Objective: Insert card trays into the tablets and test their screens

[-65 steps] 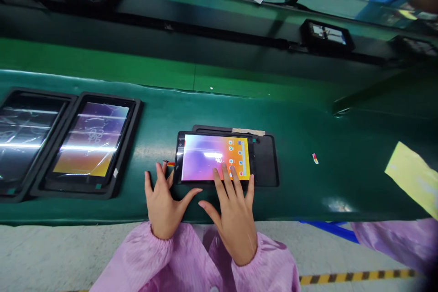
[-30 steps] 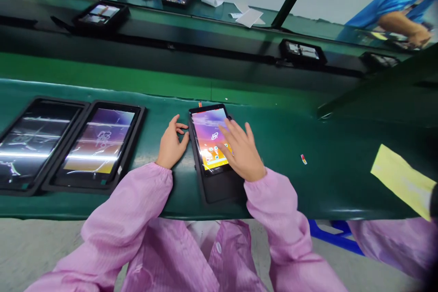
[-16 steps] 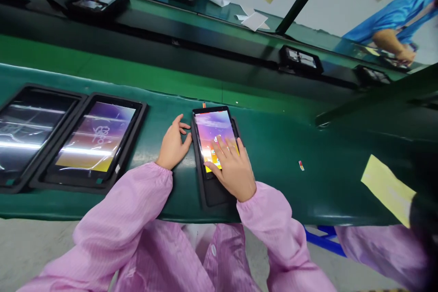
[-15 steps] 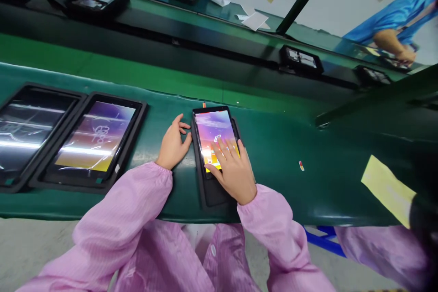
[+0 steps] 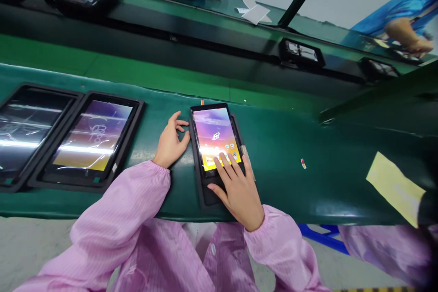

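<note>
A tablet [image 5: 214, 134] with a lit purple-to-yellow screen lies tilted on a black foam tray [image 5: 208, 196] in front of me. My right hand [image 5: 237, 185] rests over the lower part of that tablet with its fingers spread; the fingertips reach the row of icons and the palm covers the lower right corner. Beside the tablet's left edge is my left hand [image 5: 171, 141], its fingers loosely curved and apart, holding nothing. Its fingertips come close to the edge, and whether they touch I cannot tell.
To the left lie a second lit tablet [image 5: 96, 134] and a dark one [image 5: 30, 132], each in a black tray. A small coloured sticker [image 5: 303, 163] and yellow paper [image 5: 395, 187] are on the right. Beyond the green bench, black trays [image 5: 301, 53] stand along a line where people in blue work.
My right hand has slid down the screen toward me, uncovering more icons. My left hand stays beside the tablet. Across the line, a co-worker's hand has come down onto a device.
</note>
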`<state>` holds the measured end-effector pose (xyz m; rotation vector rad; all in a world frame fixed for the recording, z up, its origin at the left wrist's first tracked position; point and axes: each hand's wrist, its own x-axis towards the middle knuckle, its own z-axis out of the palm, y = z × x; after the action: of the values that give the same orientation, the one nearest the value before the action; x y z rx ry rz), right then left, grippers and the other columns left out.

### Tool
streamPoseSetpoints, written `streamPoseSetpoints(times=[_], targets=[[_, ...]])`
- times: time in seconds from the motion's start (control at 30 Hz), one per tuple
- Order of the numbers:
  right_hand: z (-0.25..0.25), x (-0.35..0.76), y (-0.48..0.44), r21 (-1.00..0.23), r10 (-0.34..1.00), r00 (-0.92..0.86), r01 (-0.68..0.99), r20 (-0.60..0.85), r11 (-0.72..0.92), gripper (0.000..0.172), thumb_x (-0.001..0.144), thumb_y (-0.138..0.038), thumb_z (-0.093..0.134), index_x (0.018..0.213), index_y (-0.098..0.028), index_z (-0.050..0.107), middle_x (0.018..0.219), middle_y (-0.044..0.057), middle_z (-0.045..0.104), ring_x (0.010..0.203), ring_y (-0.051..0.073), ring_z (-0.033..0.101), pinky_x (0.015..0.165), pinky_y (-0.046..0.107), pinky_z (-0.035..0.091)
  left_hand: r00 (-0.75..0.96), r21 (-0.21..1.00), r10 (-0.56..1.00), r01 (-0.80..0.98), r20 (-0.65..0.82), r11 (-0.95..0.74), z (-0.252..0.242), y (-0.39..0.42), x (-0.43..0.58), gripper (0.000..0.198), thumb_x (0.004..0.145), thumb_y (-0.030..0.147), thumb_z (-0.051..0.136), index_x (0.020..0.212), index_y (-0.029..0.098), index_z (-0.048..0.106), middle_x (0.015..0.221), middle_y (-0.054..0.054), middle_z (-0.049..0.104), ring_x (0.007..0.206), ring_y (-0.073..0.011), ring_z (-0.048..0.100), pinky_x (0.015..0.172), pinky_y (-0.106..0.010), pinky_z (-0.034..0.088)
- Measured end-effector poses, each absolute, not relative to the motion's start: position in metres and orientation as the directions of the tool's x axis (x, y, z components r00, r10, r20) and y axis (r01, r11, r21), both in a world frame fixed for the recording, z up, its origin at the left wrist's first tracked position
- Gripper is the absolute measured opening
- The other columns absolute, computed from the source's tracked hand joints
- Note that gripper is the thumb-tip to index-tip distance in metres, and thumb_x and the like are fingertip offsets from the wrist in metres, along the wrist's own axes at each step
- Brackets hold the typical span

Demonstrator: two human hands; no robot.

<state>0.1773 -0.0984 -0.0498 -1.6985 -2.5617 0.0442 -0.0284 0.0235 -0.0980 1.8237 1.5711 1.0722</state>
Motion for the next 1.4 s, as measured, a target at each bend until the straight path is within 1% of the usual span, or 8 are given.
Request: streamPoseSetpoints(times=[0.37,0.57,0.7,0.93,1.03,1.13,1.23,1.4], targets=[[-0.052,0.184,-0.106,-0.095,0.921,-0.384,0.916,0.069,0.389,0.066,0.095,-0.058,0.033,0.146,-0.017,0.038,0.150,0.011,0.042,0.138,0.029,0.037,0.117,0.055,0.018,0.041,0.945,0.979,0.257,0.200,-0.204,-0.105,0.036,-0.029,0.074,0.074,0.016,0.057,0.141,0.018,0.026,0.138,-0.020,0.051,0.123,-0.0241,0.055,0.082,-0.033,0.055],[-0.086,0.203,-0.143,-0.111,0.968,-0.094,0.986,0.232,0.122,0.120,0.072,-0.084,0.042,0.152,-0.002,0.006,0.152,0.031,0.025,0.142,0.040,0.024,0.110,0.062,0.022,0.124,0.973,0.982,0.162,0.144,-0.163,-0.104,0.040,-0.031,0.082,0.074,0.019,0.059,0.146,0.020,0.019,0.138,-0.019,0.051,0.130,-0.0271,0.048,0.087,-0.037,0.054],[-0.098,0.236,-0.148,-0.096,0.976,0.030,0.995,0.217,-0.010,0.132,0.063,-0.088,0.043,0.151,0.001,0.000,0.149,0.036,0.026,0.140,0.044,0.027,0.109,0.065,0.021,0.117,0.970,0.987,0.206,0.109,-0.132,-0.101,0.026,-0.035,0.082,0.072,0.018,0.059,0.145,0.021,0.021,0.135,-0.017,0.053,0.128,-0.0259,0.050,0.085,-0.035,0.053],[-0.054,0.309,-0.131,-0.035,0.847,0.368,0.922,0.383,-0.385,0.098,0.083,-0.072,0.040,0.150,-0.003,0.021,0.150,0.034,0.027,0.138,0.047,0.031,0.105,0.070,0.024,0.022,0.952,0.998,0.300,-0.065,0.055,-0.089,-0.087,-0.025,0.066,0.082,0.016,0.049,0.141,0.024,0.023,0.112,-0.009,0.061,0.089,-0.0144,0.063,0.075,-0.030,0.051],[-0.043,0.289,-0.121,-0.062,0.876,0.296,0.953,0.380,-0.296,0.077,0.089,-0.064,0.039,0.146,-0.012,0.036,0.151,0.025,0.033,0.139,0.042,0.031,0.107,0.067,0.023,-0.022,0.948,0.992,0.293,-0.126,0.127,-0.086,-0.122,-0.016,0.063,0.083,0.017,0.050,0.140,0.024,0.023,0.108,-0.009,0.063,0.087,-0.0150,0.064,0.073,-0.029,0.052],[-0.044,0.241,-0.101,-0.124,0.964,0.053,0.992,0.261,-0.021,0.064,0.094,-0.058,0.035,0.144,-0.018,0.040,0.150,0.017,0.040,0.140,0.033,0.034,0.113,0.061,0.019,-0.086,0.957,0.987,0.248,-0.134,0.151,-0.088,-0.124,-0.016,0.064,0.082,0.019,0.054,0.138,0.023,0.024,0.112,-0.011,0.059,0.085,-0.0156,0.066,0.066,-0.027,0.054],[-0.049,0.190,-0.075,-0.204,0.978,-0.162,0.961,0.128,0.186,0.063,0.095,-0.060,0.032,0.143,-0.020,0.042,0.153,0.011,0.038,0.141,0.028,0.033,0.117,0.056,0.013,-0.069,0.967,0.984,0.187,-0.161,0.172,-0.092,-0.112,-0.020,0.066,0.082,0.021,0.055,0.140,0.024,0.023,0.112,-0.011,0.058,0.074,-0.0145,0.066,0.053,-0.024,0.054],[-0.052,0.146,-0.063,-0.201,0.982,-0.174,0.962,0.070,0.185,0.074,0.091,-0.066,0.031,0.144,-0.016,0.041,0.152,0.012,0.039,0.141,0.032,0.034,0.117,0.060,0.009,-0.132,0.964,0.987,0.234,-0.093,0.122,-0.095,-0.109,-0.020,0.061,0.084,0.019,0.054,0.139,0.023,0.029,0.107,-0.010,0.061,0.069,-0.0133,0.066,0.048,-0.021,0.054]])
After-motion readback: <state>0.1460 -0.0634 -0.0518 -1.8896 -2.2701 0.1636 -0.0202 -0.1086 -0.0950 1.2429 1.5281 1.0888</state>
